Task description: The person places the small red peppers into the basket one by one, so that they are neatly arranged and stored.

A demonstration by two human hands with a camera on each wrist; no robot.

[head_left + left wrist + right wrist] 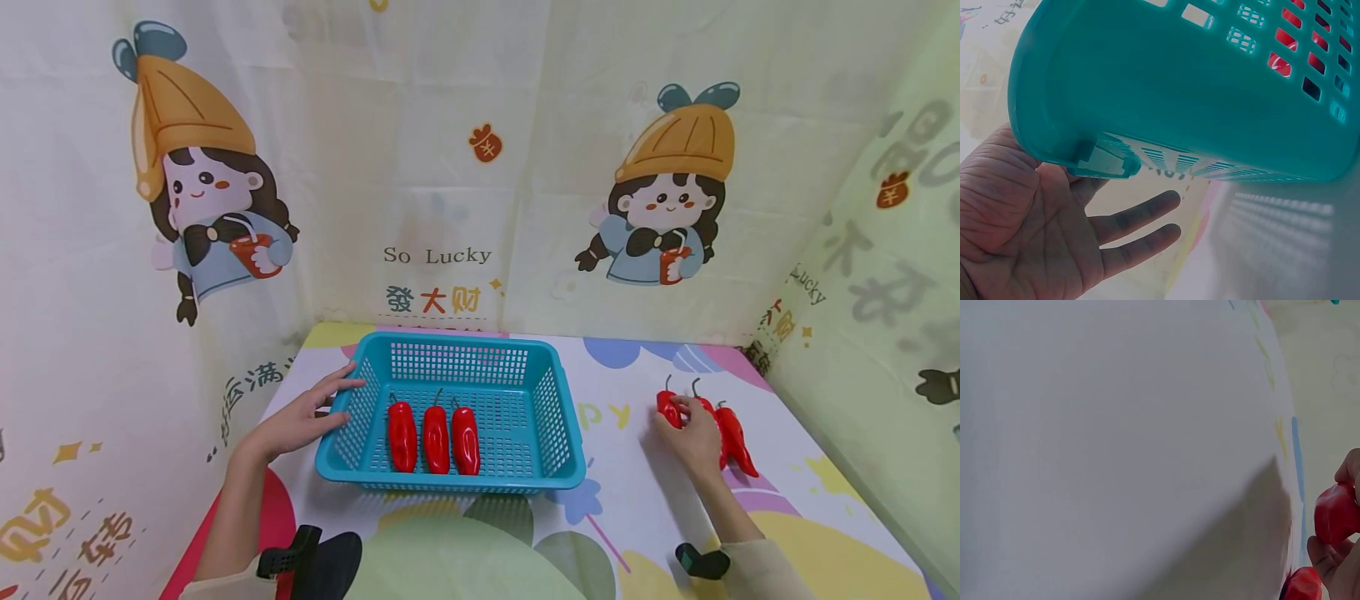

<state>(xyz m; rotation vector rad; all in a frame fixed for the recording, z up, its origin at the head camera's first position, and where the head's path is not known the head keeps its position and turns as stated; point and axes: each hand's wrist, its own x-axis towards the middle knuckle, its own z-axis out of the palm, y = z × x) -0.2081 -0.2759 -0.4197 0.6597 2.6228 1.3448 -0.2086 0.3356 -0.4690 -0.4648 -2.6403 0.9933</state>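
A blue-green plastic basket (487,482) stands on the table, with three glossy red chili peppers (436,439) side by side in its left half. My left hand (303,417) rests against the basket's left rim, its fingers fairly straight; in the left wrist view, that hand (1035,219) has two fingers stretched out below the rim. To the right of the basket, my right hand (693,437) pinches a red chili pepper (667,407) between thumb and fingers, as the right wrist view also shows. Two more peppers (738,442) lie beside that hand, one partly hidden by it.
A patterned cover lies over the table (615,508). Cloth hangings (450,192) with cartoon figures rise behind the table and along both sides. Between the basket and the right-hand peppers there is a bare stretch of tabletop.
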